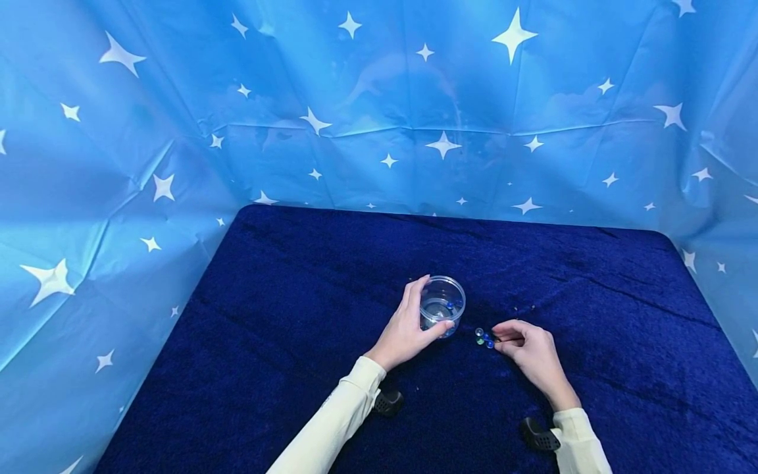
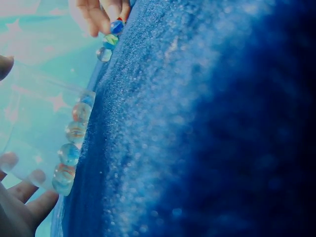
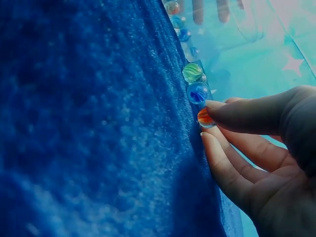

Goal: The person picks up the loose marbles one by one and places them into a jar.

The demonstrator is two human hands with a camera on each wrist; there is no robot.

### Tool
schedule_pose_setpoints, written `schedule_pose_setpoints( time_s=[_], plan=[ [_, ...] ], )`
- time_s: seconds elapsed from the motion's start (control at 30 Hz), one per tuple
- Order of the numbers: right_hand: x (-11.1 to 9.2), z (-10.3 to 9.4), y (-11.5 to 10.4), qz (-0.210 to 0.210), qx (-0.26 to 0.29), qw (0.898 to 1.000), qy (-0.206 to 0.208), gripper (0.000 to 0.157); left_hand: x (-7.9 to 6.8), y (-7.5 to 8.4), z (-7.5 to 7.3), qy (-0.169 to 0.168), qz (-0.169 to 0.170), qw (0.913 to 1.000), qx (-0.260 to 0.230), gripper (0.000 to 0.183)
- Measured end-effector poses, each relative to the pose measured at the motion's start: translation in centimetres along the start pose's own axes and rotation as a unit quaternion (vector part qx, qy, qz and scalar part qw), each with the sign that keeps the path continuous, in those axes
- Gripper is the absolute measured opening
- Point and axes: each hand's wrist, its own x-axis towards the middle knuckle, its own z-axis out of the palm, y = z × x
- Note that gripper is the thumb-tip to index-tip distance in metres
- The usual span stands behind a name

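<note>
My left hand (image 1: 408,332) grips a clear round plastic container (image 1: 443,284), thumb on the near side and fingers round the far left. Several glass marbles (image 2: 76,132) lie along its bottom in the left wrist view. To the right of the container, my right hand (image 1: 535,352) is low over the cloth. Its thumb and fingers pinch an orange marble (image 3: 205,118), as the right wrist view shows. Just beyond those fingertips sit a blue marble (image 3: 198,93) and a green-swirled marble (image 3: 192,72). A clear marble (image 2: 103,54) lies beside them.
Dark blue plush cloth (image 1: 308,283) covers the table. A few tiny specks (image 1: 524,307) lie on it beyond the right hand. Blue sheeting with white stars (image 1: 444,145) hangs behind and at both sides. Each wrist carries a black device (image 1: 540,434).
</note>
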Motion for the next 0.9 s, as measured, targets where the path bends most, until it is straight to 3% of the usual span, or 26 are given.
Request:
schedule_pose_setpoints(
  time_s=[0.57, 0.9],
  plan=[
    [-0.02, -0.04, 0.35, -0.024, -0.017, 0.998, 0.054, 0.015, 0.05, -0.16, 0.1, 0.001, 0.003, 1.0, -0.001, 0.092],
    [0.24, -0.32, -0.57, -0.023, 0.016, 0.995, 0.095, 0.007, 0.0, 0.02, -0.04, -0.004, 0.001, 1.0, -0.006, 0.092]
  ],
)
